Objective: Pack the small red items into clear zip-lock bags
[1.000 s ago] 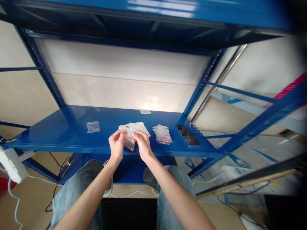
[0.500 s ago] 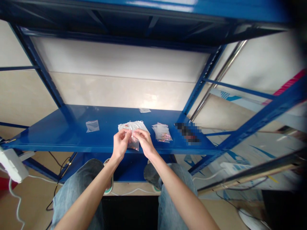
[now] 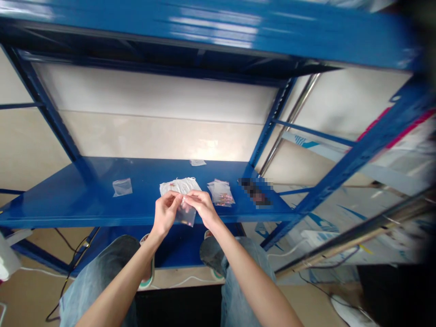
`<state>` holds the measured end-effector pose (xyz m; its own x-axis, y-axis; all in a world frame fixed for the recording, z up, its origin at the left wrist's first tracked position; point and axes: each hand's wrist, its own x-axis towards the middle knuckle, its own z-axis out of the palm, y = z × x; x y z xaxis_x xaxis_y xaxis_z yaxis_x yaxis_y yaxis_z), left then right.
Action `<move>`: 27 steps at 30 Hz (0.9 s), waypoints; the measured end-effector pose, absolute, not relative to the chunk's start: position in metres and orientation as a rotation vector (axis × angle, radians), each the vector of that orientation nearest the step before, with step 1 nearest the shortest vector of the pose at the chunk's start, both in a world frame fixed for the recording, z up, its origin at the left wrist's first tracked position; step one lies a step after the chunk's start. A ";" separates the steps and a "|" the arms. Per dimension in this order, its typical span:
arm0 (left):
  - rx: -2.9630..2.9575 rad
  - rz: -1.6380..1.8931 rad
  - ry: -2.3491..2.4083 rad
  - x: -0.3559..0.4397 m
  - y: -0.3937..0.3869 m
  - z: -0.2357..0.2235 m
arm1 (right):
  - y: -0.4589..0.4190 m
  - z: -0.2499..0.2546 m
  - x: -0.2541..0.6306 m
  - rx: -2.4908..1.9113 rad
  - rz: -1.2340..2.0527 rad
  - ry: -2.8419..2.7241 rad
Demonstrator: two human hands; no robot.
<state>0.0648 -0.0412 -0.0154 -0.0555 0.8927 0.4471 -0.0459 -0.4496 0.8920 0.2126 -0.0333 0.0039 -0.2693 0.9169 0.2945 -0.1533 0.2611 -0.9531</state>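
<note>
At the far left, a white power strip pokes in at the frame edge below the blue steel shelf. On the shelf, a small clear zip bag lies flat, well to the left of your hands.

Your left hand and right hand are raised just in front of the shelf's edge, above your denim-covered knees. The left fingers and right fingers come close together and pinch the top of a clear plastic bag. The bag hangs directly below your fingers, with tiny items gathered at its bottom, too small to identify.

Behind your hands lies a crumpled white sheet with red specks on it; its front edge is hidden by your fingers, and you cannot tell whether the held bag touches it. Farther back is a small pale scrap of plastic. Just right of your right hand sits a stack of clear bags holding small pink and orange pieces. Beyond that, near the shelf's right end, a dark object is pixelated and cannot be made out.
</note>
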 end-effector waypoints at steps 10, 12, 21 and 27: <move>1.623 1.436 0.891 0.061 -0.047 -0.008 | -0.037 0.010 0.233 -0.781 1.298 -1.436; 1.643 1.356 0.854 0.064 -0.050 -0.006 | -0.039 0.010 0.237 -0.763 1.329 -1.461; 1.674 1.248 0.849 0.078 -0.062 0.004 | -0.046 0.009 0.261 -0.845 1.355 -1.524; 1.773 1.213 0.887 0.071 -0.062 0.010 | -0.032 0.018 0.286 -0.871 1.263 -1.436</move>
<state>0.0709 -0.0619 0.0095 0.2964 0.8709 0.3921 0.1097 -0.4389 0.8918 0.2864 -0.0323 0.0180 -0.2472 0.9450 0.2143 -0.0916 0.1974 -0.9760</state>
